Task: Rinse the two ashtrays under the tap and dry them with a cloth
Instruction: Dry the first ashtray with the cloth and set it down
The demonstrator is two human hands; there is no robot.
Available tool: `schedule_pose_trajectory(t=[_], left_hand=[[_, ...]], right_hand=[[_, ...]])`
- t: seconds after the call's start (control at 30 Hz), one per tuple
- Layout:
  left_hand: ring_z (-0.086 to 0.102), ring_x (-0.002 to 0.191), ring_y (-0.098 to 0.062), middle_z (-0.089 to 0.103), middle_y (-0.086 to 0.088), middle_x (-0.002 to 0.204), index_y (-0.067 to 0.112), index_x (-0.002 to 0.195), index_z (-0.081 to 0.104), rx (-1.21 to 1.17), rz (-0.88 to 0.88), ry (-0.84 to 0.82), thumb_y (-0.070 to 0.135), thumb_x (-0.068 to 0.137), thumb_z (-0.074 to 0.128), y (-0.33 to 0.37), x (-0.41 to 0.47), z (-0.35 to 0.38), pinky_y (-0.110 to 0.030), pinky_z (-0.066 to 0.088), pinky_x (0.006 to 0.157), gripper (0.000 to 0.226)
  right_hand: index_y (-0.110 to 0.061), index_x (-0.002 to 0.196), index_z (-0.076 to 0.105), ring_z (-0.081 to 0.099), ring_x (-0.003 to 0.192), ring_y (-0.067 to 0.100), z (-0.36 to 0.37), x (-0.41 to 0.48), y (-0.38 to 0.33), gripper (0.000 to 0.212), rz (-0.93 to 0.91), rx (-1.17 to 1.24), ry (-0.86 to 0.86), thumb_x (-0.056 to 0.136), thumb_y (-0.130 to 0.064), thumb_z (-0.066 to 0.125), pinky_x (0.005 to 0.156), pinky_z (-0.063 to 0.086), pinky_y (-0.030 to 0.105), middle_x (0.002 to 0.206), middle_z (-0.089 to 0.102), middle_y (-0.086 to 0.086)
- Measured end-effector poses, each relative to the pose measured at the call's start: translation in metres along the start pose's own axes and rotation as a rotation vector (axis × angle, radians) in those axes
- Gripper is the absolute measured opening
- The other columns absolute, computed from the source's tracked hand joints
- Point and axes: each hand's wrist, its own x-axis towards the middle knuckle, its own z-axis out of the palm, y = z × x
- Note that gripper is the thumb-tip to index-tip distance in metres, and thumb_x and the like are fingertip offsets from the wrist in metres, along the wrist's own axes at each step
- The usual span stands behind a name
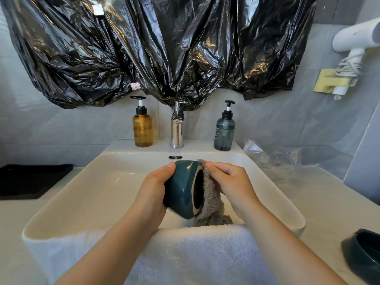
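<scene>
- The left hand [153,188] holds a teal ashtray [182,190] on its side above the sink [98,182]. Its fingers [171,166] are curled round the ashtray's base, and the opening faces the right hand.
- The right hand [230,182] grasps a grey cloth [211,196]. Its fingers [216,167] are bent over the cloth and press it against the ashtray's open rim, while the rest of the cloth hangs below them into the basin.
- A second ashtray [364,254], also dark teal, sits on the table [329,202] well to the right of the right fingers and nearer the person, apart from both hands.
- Beyond the fingers stands the tap [177,130], with an amber pump bottle [143,128] to its left and a blue-grey pump bottle [224,130] to its right.
- Nearer than the fingers, a white towel [195,254] is draped over the sink's front edge, under the forearms.
</scene>
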Motion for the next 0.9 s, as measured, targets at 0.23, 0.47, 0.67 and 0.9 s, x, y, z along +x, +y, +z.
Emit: schedule_pose_trajectory(t=[0.23,0.47,0.67,0.9], left_hand=[[0.062,0.088,-0.021,0.068,-0.007,0.095,0.015,0.101,0.064,-0.132,0.04,-0.002,0.028,0.098,0.045,0.004,-0.005,0.0,-0.032,0.049,0.075,0.023],[0.059,0.096,-0.022,0.062,-0.013,0.114,0.014,0.119,0.058,-0.116,0.088,0.029,0.027,0.1,0.042,0.004,-0.001,-0.002,-0.033,0.048,0.074,0.028],[0.058,0.092,-0.022,0.063,-0.015,0.106,0.01,0.119,0.058,-0.027,0.101,0.01,0.028,0.101,0.04,0.002,0.002,-0.001,-0.033,0.047,0.077,0.031],[0.062,0.093,-0.025,0.068,-0.015,0.103,0.011,0.107,0.064,0.084,0.153,0.004,0.028,0.1,0.04,-0.001,0.005,-0.002,-0.036,0.049,0.083,0.031]], right_hand=[[-0.024,0.083,0.077,0.066,0.103,0.026,-0.003,0.002,0.01,0.015,0.192,-0.046,-0.009,0.091,-0.021,0.064,0.095,0.053,0.046,0.103,0.073,0.003],[-0.018,0.093,0.074,0.066,0.091,0.014,-0.004,-0.007,0.003,0.011,-0.086,-0.212,0.163,0.09,-0.021,0.064,0.086,0.056,0.034,0.093,0.072,-0.003],[-0.025,0.087,0.07,0.067,0.081,0.003,0.012,-0.012,-0.016,0.004,-0.272,-0.035,0.299,0.086,-0.021,0.07,0.074,0.052,0.017,0.083,0.073,-0.008],[-0.026,0.085,0.073,0.064,0.087,0.004,0.042,-0.024,-0.018,0.005,-0.333,-0.111,0.19,0.085,-0.022,0.07,0.075,0.05,0.013,0.088,0.071,-0.01]])
